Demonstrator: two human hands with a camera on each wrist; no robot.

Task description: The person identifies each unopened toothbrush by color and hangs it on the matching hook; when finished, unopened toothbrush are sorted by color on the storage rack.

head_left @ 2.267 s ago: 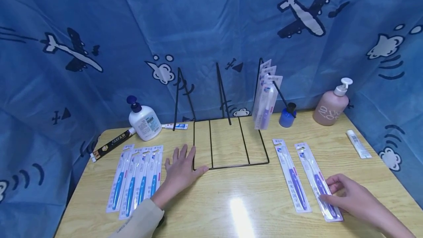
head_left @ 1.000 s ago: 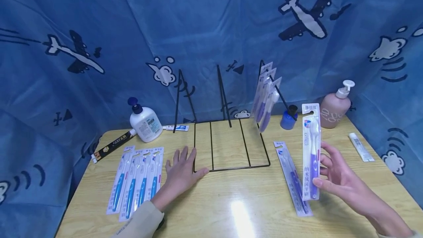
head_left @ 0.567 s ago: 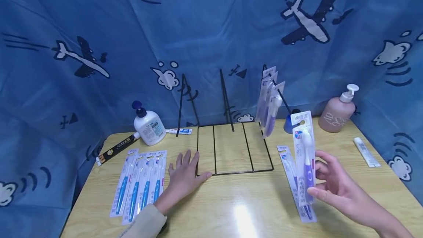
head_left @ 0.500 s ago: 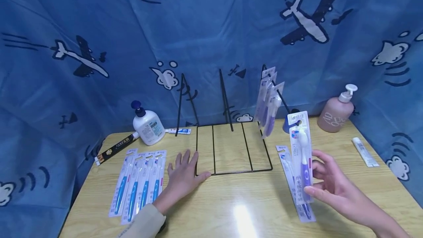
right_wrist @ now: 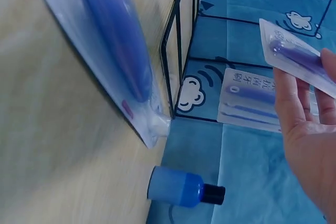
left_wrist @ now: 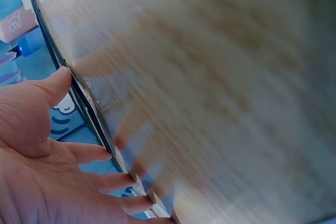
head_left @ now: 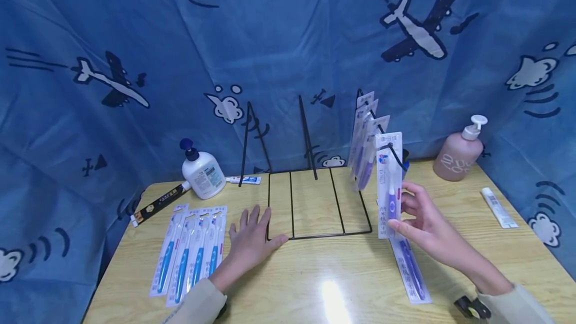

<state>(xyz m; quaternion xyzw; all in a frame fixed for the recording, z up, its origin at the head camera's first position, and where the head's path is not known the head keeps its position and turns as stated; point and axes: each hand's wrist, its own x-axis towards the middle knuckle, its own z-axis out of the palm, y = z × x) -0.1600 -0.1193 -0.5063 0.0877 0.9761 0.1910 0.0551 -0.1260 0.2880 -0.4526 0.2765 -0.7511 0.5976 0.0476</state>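
Observation:
My right hand pinches the purple toothbrush in its blister pack by the lower right edge, upright at the front tip of the rack's right arm. The black tip shows at the card's hanging hole. Behind it, 3 more purple toothbrush packs hang on that arm of the black wire rack. Another purple toothbrush pack lies on the table below, partly hidden. My left hand lies with spread fingers at the rack's front left corner; its fingertips and thumb touch down there in the left wrist view.
Several blue toothbrush packs lie at the left. Behind them are a black tube, a white pump bottle and a small toothpaste tube. On the right stand a blue bottle and a pink pump bottle; a white tube lies nearby.
My right hand has picked up a purple toothbrush pack from the table and carried it up and left to the rack arm's tip. My left hand has stayed in place.

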